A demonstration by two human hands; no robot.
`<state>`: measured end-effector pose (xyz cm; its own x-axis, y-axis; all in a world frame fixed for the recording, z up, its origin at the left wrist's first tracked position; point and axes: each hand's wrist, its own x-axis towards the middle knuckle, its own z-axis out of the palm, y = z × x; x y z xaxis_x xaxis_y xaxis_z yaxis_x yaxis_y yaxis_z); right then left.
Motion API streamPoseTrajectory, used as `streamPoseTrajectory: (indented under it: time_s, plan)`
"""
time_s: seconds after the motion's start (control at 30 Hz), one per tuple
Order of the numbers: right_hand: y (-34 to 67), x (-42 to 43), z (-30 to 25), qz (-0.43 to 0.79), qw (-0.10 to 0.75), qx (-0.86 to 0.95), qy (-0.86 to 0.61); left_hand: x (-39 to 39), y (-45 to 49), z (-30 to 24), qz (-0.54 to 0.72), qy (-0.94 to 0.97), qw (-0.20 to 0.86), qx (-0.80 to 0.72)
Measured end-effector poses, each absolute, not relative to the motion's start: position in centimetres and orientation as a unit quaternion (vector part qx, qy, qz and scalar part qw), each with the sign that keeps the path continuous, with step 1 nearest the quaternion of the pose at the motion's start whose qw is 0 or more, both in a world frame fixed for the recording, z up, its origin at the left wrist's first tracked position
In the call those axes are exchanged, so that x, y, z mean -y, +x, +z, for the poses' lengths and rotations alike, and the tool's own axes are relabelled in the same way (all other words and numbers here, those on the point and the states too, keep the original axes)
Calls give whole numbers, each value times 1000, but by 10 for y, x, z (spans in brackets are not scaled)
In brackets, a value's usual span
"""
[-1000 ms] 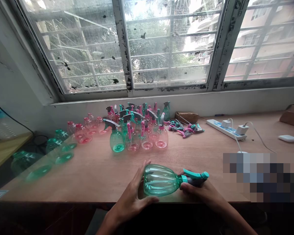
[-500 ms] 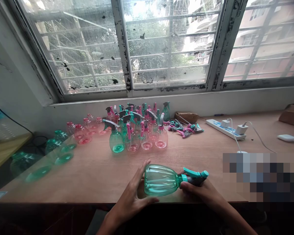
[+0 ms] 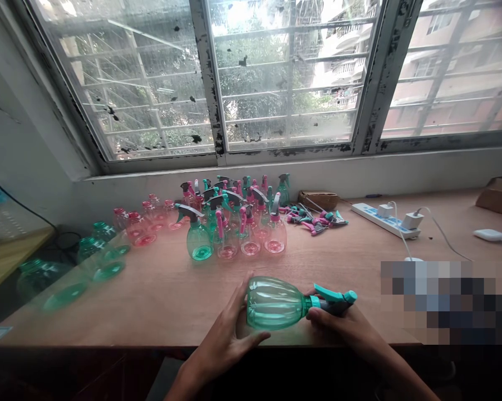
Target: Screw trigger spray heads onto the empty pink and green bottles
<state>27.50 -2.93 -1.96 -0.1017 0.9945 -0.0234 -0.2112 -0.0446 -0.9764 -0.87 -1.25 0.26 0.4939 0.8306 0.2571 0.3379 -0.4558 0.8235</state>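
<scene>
I hold a clear green spray bottle [image 3: 276, 303] on its side just above the near edge of the wooden table [image 3: 171, 295]. My left hand [image 3: 230, 334] cups the bottle's base, fingers curled round it. My right hand [image 3: 338, 326] grips the teal and grey trigger head [image 3: 332, 298] at the neck. Behind stands a cluster of finished pink and green spray bottles [image 3: 234, 223].
Capless pink bottles [image 3: 142, 223] and green bottles [image 3: 96, 250] lie at the left. Loose trigger heads [image 3: 313, 220] are piled by a small basket [image 3: 319, 199]. A white power strip [image 3: 387, 220] with plugs and cables is at the right, near a blurred patch. Window behind.
The green bottle has lifted slightly and turned a little in my hands; both hands stay in place on it.
</scene>
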Motion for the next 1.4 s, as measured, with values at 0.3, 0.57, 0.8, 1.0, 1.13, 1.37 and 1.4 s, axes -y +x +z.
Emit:
streamPoseTrajectory:
  time_s: [0.3, 0.57, 0.8, 1.0, 1.13, 1.37, 1.4]
  plan:
    - [280, 29, -21, 598, 480, 491, -413, 13, -8, 0, 348, 757, 411, -371]
    - [277, 28, -18, 583, 499, 482, -423, 12, -7, -7, 361, 756, 420, -348]
    - [277, 30, -15, 607, 479, 475, -421, 12, -9, -2, 331, 773, 381, -384]
    - [277, 29, -19, 602, 494, 463, -422, 14, -7, -1, 346, 785, 373, -354]
    - [278, 28, -20, 593, 488, 475, -431, 15, -8, 1, 333, 784, 382, -359]
    - [280, 28, -18, 574, 485, 488, -444, 12, -10, 1, 322, 789, 366, -374]
    - [280, 28, -18, 576, 489, 488, -437, 12, -9, 1, 329, 788, 366, -369]
